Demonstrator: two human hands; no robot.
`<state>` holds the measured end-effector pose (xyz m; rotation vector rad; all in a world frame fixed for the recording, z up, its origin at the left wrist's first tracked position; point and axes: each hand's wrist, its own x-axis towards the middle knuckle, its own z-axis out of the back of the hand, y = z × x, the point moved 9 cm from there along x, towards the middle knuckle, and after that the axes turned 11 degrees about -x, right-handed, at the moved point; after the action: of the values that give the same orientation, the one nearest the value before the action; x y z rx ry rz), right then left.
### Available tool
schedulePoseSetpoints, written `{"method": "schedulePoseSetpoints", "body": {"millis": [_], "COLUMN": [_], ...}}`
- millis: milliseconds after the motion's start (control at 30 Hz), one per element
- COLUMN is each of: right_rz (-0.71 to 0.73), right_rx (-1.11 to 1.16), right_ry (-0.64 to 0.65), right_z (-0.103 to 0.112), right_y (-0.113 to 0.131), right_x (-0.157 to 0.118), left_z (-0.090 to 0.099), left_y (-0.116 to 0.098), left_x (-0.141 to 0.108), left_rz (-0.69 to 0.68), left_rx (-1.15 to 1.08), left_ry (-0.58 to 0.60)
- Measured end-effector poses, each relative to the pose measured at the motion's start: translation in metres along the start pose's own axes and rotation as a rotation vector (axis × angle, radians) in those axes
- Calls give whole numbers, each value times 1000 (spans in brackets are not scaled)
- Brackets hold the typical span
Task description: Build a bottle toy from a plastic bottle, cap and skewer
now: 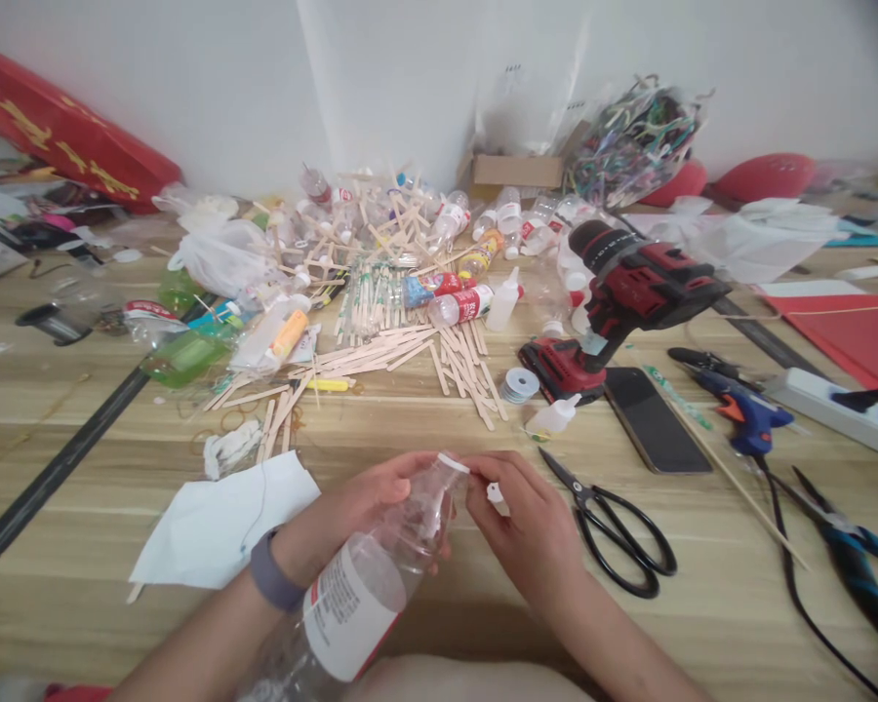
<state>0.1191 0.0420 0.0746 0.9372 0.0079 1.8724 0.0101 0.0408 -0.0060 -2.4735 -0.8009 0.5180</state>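
Observation:
A clear plastic bottle (355, 604) with a white and red label lies tilted in front of me, its neck pointing up and away. My left hand (380, 497) is wrapped round the bottle near its neck, a dark band on the wrist. At the white ring on the bottle's mouth, my right hand (519, 507) touches with pinched fingers. A small white piece (495, 493) shows by those fingers; whether they grip it is unclear. Black-handled scissors (615, 526) lie just right of my right hand.
Wooden sticks (387, 351) and plastic bottles (468, 304) cover the table's middle. A red drill (644, 283), a phone (657, 419), a glue gun (750, 414) and pliers (849, 546) are at the right. White paper (219, 522) lies at the left.

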Motion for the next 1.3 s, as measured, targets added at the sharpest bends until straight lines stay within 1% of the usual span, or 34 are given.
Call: {"method": "schedulePoseSetpoints", "body": {"millis": [100, 200, 267, 333, 400, 500, 567, 633, 733, 833, 900, 967, 1100, 1200, 1300], "right_rz": [-31, -75, -62, -3, 71, 161, 195, 195, 158, 137, 141, 146, 140, 124, 120], "right_rx": [72, 120, 81, -6, -107, -231, -276, -285, -210, -120, -123, -151, -173, -164, -146], "right_ry": [61, 120, 122, 119, 116, 106, 106, 102, 117, 187, 222, 230, 238, 251, 229], "right_z": [-1, -1, 1, 1, -2, -6, -8, -8, -7, -9, -10, -10, -11, -14, -15], "right_y": [-6, -13, -14, -10, -4, 3, 6, 6, 2, -2, -2, -2, 1, 2, 1], "right_x": [2, 4, 5, 5, 4, 1, 1, 1, 2, 2, 3, 4, 7, 7, 5], "left_z": [5, 11, 15, 18, 18, 18, 16, 12, 7, 6, 5, 5, 3, -4, -10], "left_y": [1, 1, -1, -4, -8, -16, -22, -28, -32, -31, -31, -31, -30, -32, -33], "left_x": [1, 1, 0, -2, -5, -11, -15, -19, -23, -24, -24, -24, -25, -26, -26], "left_rz": [26, 52, 58, 63, 64, 67, 68, 56, 36, 32, 14, 4, 65, 79, 75], "left_rx": [-19, 0, 40, 115, 236, 498, 685, 825, 917, 935, 930, 936, 1007, 1043, 1070], "left_ry": [-36, -124, -202, -272, -320, -390, -438, -471, -486, -478, -468, -464, -496, -510, -498]}}
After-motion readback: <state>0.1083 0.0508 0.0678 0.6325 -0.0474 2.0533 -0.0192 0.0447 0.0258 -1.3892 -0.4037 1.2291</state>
